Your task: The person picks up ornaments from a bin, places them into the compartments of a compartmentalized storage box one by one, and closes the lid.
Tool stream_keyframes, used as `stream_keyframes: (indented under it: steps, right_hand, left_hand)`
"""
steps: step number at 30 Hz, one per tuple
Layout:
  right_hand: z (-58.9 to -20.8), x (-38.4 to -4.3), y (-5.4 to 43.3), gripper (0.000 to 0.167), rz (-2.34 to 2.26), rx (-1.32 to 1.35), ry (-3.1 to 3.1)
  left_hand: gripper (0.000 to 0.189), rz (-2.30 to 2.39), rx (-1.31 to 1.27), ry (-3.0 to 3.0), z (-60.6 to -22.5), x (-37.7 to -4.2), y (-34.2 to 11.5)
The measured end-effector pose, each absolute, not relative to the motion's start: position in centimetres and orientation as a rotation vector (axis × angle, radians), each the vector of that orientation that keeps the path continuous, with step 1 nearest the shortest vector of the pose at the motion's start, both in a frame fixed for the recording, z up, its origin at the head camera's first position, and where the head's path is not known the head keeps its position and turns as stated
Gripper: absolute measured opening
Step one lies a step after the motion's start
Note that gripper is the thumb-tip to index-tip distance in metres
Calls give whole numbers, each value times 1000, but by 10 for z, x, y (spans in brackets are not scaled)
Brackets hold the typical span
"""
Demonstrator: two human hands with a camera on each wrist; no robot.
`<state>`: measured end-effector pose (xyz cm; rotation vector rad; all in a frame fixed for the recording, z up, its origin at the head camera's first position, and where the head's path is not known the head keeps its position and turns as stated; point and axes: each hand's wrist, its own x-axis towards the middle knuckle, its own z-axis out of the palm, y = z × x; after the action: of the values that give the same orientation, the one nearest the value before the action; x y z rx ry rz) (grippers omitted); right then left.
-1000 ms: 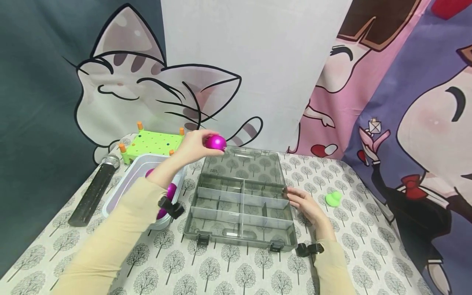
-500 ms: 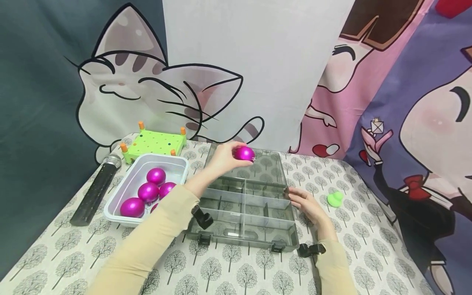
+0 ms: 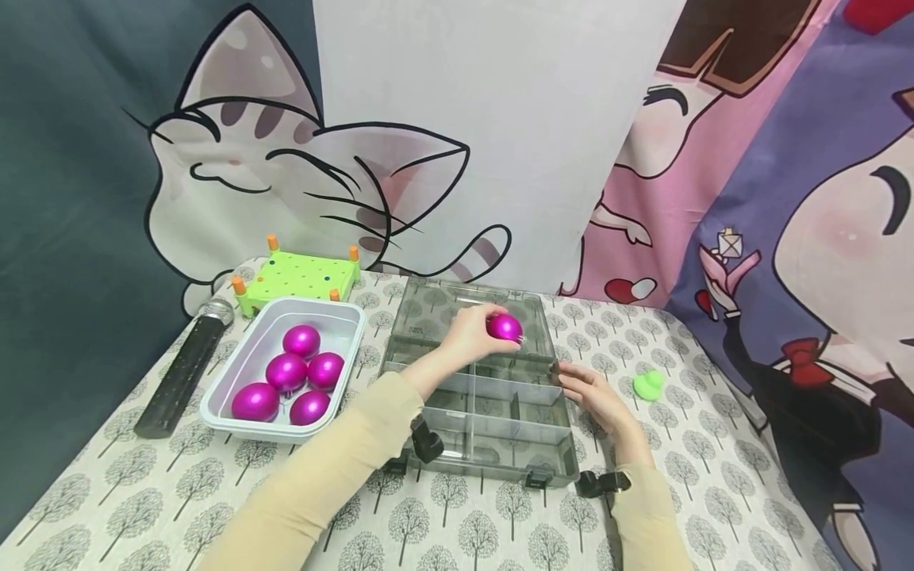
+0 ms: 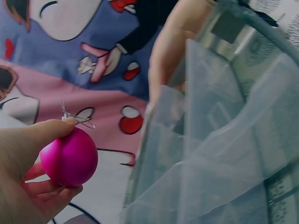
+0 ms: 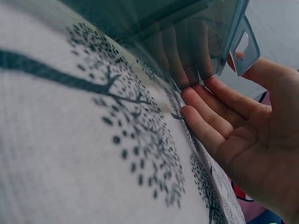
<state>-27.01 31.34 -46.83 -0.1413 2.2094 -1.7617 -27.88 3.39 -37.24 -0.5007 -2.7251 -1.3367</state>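
My left hand (image 3: 473, 333) pinches a shiny magenta bauble (image 3: 505, 327) above the back part of a smoky clear compartment box (image 3: 521, 468). In the left wrist view, the thumb lies at the bauble's silver string and cap, the fingers underneath. The box lies with its lid (image 3: 421, 305) folded back, and pale upright dividers (image 4: 210, 107) split it into several compartments. Against the box's right side wall, my right hand (image 3: 593, 396) rests with extended fingertips (image 5: 191, 98) touching it; in the right wrist view the thumb reaches behind a clear loop-shaped tab (image 5: 245, 46).
Left of the box, a pale plastic tub (image 3: 214, 412) holds several more magenta baubles (image 3: 286, 371). Beyond it stands a green toy stand with orange legs (image 3: 307, 274). A black microphone (image 3: 182, 373) lies far left. To the right sits a small green toy (image 3: 648, 385) on the tree-print cloth (image 3: 443, 527).
My left hand has carried the bauble from above the tub side rightward and then down over the box, uncovering the tub's baubles. The right hand stays at the box's side.
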Motion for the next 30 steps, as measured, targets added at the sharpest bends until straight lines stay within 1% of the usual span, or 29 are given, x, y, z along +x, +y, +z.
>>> stream_keyframes:
  steps: [5, 14, 30]
  right_hand:
    - [-468, -270, 313, 60, -1763, -144, 2210]
    - [-471, -271, 314, 56, -1814, -139, 2199]
    - [-472, -271, 314, 56, -1832, -133, 2191]
  left_hand:
    - [60, -1274, -561, -2769, -382, -276, 46]
    - [58, -1121, -578, -2877, -393, -277, 62]
    - [66, -947, -669, -2972, -400, -277, 65]
